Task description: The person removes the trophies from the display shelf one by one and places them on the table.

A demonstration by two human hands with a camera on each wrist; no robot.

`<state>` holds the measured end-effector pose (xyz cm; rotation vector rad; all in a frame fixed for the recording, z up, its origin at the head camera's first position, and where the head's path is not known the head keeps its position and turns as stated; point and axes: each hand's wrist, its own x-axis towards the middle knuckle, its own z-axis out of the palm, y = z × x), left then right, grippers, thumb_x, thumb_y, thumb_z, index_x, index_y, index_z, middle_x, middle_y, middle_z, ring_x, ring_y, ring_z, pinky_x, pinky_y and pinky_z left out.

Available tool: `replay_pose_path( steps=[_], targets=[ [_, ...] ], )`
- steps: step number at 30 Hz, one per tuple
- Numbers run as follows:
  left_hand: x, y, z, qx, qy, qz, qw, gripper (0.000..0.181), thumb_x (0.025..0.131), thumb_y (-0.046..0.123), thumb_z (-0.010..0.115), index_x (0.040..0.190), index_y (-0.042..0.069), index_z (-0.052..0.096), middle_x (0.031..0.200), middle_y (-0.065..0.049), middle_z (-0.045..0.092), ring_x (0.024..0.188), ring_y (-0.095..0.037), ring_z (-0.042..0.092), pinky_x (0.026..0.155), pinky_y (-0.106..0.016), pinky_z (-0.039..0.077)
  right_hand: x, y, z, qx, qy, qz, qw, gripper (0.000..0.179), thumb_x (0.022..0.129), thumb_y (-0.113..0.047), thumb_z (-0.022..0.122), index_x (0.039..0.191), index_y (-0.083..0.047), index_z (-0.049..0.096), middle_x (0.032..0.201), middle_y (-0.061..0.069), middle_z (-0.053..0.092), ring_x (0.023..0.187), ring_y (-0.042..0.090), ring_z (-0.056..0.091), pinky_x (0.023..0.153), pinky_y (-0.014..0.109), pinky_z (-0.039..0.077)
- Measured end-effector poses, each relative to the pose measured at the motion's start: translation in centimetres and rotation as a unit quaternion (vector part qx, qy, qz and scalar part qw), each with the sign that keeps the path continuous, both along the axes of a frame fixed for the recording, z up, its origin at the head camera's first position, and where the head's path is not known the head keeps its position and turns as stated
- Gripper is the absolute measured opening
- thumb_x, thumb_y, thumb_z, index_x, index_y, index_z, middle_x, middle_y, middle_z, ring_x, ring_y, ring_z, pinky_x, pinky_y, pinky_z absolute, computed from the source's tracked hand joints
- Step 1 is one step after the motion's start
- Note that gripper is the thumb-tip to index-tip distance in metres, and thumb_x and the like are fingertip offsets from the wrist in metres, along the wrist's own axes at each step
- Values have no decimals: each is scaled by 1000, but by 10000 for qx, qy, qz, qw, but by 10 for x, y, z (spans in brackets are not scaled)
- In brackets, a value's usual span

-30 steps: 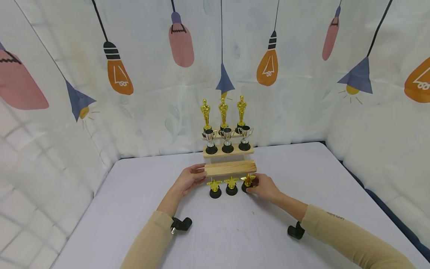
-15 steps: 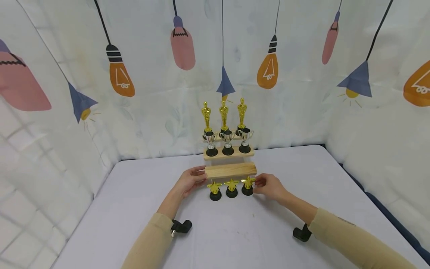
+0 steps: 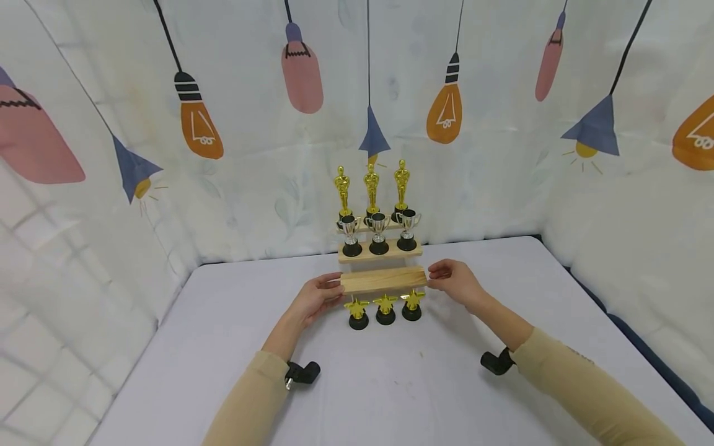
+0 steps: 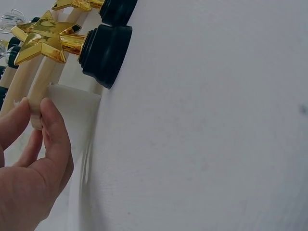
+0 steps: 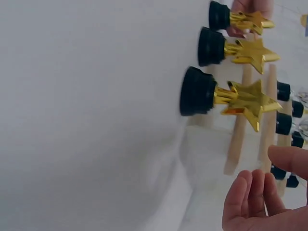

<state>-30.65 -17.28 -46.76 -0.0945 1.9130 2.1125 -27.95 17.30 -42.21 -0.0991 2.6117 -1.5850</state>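
A tiered wooden display rack stands on the table, its bare lowest board (image 3: 385, 280) at the front. My left hand (image 3: 313, 298) pinches the left end of this board between thumb and fingers, as the left wrist view shows closely. At the right end, my right hand (image 3: 454, 282) has its fingertips close to the wood; in the right wrist view its thumb (image 5: 288, 159) and fingers (image 5: 257, 190) stand apart with nothing between them. Three gold star trophies on black bases, the nearest to my right hand being one star trophy (image 3: 412, 303), stand in a row before the rack.
Three silver cups, among them the middle cup (image 3: 379, 232), stand on the middle board (image 3: 365, 256). Three gold figurine trophies, including the right figurine (image 3: 401, 183), stand on the top tier. A white cloth (image 3: 362, 384) covers the table; a patterned curtain (image 3: 251, 204) hangs behind.
My right hand has let go of the right star trophy and moved up and back to the right end of the lowest board. My left hand keeps its place at the left end.
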Motion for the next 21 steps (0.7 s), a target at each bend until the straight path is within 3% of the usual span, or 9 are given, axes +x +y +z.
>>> replay_pose_path(
  steps=[5, 12, 21],
  targets=[
    [0, 0, -1, 115, -5, -21, 9999, 54, 98, -5, 64, 149, -1, 47, 137, -22, 52, 108, -24, 64, 93, -33, 58, -6, -1, 11, -204, 118, 11, 9997, 33, 97, -7, 71, 125, 7, 60, 113, 18, 64, 103, 29, 61, 93, 45, 56],
    [0, 0, -2, 137, -23, -29, 9999, 53, 98, -4, 65, 149, -2, 48, 137, -22, 52, 108, -24, 64, 94, -34, 57, -18, -6, 20, -565, 276, 81, 9980, 37, 99, -8, 68, 131, 8, 57, 121, 19, 63, 107, 28, 61, 94, 39, 55],
    [0, 1, 1, 143, -32, 9, 9999, 52, 99, -3, 64, 149, -1, 48, 138, -22, 51, 109, -24, 63, 95, -34, 57, -38, -18, 31, -920, 464, -143, 9946, 44, 99, -8, 68, 137, 7, 52, 132, 23, 56, 121, 34, 55, 105, 43, 48]
  ],
)
